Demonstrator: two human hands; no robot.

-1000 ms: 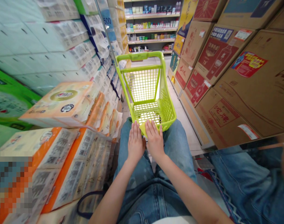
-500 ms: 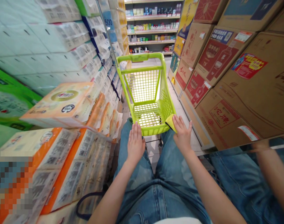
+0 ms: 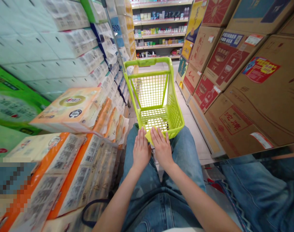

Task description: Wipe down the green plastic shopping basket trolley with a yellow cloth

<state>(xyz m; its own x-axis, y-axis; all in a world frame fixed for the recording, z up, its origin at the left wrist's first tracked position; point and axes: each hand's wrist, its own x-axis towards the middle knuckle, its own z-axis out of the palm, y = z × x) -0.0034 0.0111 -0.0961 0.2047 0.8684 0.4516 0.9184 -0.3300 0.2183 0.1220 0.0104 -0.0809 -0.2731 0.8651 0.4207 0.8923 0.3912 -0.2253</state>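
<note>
A lime-green plastic shopping cart [image 3: 172, 130] with grid walls stands between my knees, its long handle on the far side. My left hand [image 3: 141, 151] rests at the left of its near rim, fingers straight and close together, with nothing in it. Close beside it, my right hand [image 3: 161, 149] holds a yellow cloth [image 3: 149, 137] under its fingers, against the middle of the near rim. Most of the cloth is hidden by that hand. Through the grid the cart's basket shows no goods inside.
Packs of tissue [image 3: 68, 104] are piled along the left side. Printed cardboard cartons [image 3: 236, 67] are stacked on the right. Shelves [image 3: 161, 33] of small bottles and boxes close off the far end. A mirror-like panel [image 3: 253, 183] at lower right reflects denim.
My right hand has slid left along the near rim with the yellow cloth, from the right corner to beside my left hand. My left hand has stayed nearly in place.
</note>
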